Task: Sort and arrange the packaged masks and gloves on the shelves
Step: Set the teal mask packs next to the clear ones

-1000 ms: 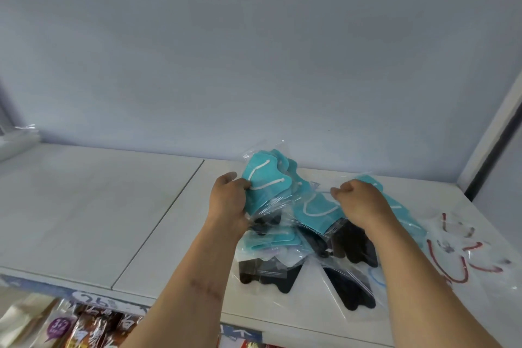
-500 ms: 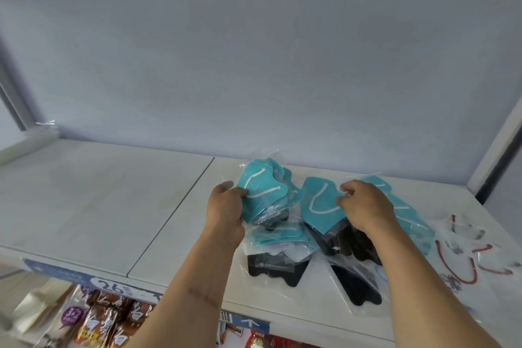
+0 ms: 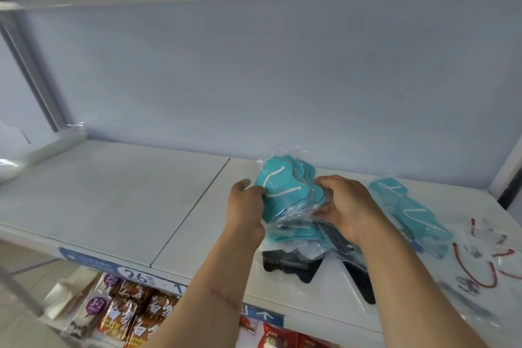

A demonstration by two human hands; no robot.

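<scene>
My left hand (image 3: 246,207) grips the left edge of a stack of teal fabric masks in clear plastic bags (image 3: 285,192), thumb curled over the top one. My right hand (image 3: 346,206) clasps the stack's right side, fingers bent round it. The stack is held tilted just above the white metal shelf (image 3: 118,195), its long axis running from the front edge toward the back wall. Beneath it lie more bagged teal masks (image 3: 293,233) and bagged black masks (image 3: 291,265) near the front edge. To the right, another teal mask packet (image 3: 409,206) lies lengthwise front to back, then clear packets with red loops (image 3: 480,271) by the right end.
</scene>
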